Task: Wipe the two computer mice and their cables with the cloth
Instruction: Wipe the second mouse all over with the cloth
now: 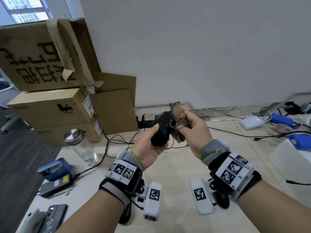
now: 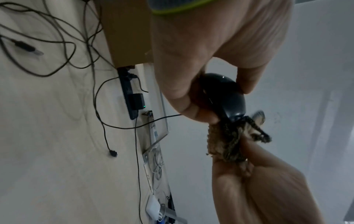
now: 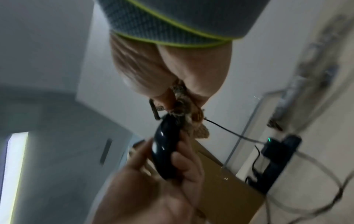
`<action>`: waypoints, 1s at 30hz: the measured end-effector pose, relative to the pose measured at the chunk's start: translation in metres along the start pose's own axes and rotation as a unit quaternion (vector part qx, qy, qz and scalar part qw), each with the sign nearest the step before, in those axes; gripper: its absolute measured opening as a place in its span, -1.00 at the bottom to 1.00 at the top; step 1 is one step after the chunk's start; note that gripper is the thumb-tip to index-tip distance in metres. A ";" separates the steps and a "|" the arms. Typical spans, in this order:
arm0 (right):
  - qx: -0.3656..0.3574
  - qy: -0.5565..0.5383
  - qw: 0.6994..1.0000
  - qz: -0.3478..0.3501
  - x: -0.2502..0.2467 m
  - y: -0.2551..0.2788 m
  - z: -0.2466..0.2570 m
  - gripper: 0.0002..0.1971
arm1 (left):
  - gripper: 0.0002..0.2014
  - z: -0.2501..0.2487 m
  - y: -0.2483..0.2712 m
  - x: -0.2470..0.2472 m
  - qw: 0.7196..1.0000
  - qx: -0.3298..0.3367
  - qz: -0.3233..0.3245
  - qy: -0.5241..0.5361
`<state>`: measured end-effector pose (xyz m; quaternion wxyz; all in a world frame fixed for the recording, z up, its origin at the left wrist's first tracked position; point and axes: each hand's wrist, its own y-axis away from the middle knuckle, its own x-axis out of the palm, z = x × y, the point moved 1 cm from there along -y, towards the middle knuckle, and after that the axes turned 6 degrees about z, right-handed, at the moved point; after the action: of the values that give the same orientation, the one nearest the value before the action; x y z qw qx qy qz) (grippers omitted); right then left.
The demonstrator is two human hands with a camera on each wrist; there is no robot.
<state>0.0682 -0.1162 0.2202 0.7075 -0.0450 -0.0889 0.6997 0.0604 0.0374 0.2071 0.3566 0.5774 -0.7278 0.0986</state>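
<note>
A glossy black computer mouse is held up above the desk in my left hand, thumb on one side and fingers curled round the other. My right hand grips a bunched brown mottled cloth and holds it against the mouse's front end. The thin black cable hangs from the mouse down to the desk. No second mouse shows clearly.
Stacked cardboard boxes stand at the back left, with a glass jar in front. A phone and small devices lie at the near left. A black power strip, chargers and loose cables spread along the wall.
</note>
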 end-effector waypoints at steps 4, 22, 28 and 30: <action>-0.035 0.108 0.993 -0.033 0.011 0.007 -0.009 -0.76 | -0.80 0.002 -0.003 0.009 0.998 0.027 -0.004 -0.048; 0.118 -0.131 0.973 -0.152 -0.009 -0.020 -0.016 -0.80 | -0.70 0.003 0.001 0.001 0.995 -0.003 0.036 -0.094; -0.035 0.192 0.981 0.019 0.020 0.018 -0.028 -0.61 | -0.72 0.007 -0.014 0.003 0.998 0.028 -0.011 -0.050; -0.022 0.167 0.985 0.028 0.020 0.024 -0.032 -0.56 | -0.73 0.002 -0.018 -0.001 0.998 0.026 -0.046 -0.031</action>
<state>0.0505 -0.0934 0.1851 0.6913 -0.1791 0.0162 0.6998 0.0763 0.0312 0.2004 0.3227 0.6221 -0.7086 0.0826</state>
